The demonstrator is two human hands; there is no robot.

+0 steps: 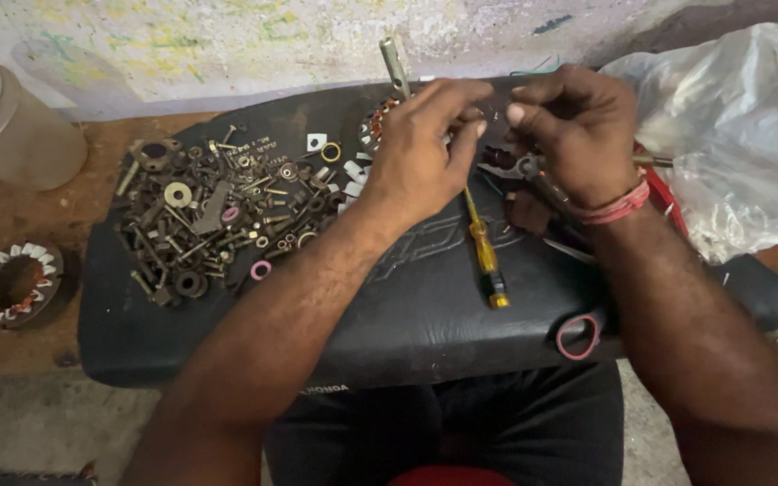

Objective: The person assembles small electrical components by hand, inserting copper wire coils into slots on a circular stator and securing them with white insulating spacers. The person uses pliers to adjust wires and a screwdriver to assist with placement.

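Copper-wound stator (373, 123) at upper centre sits half hidden under the left hand (425, 153); both hands, right hand (574, 135) included, pinch fingertips together on something unseen. Likely heavy, rigid; grip its rim

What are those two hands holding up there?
Too small to tell. The left hand and right hand pinch their fingertips together over the black seat; whatever is between them is hidden.
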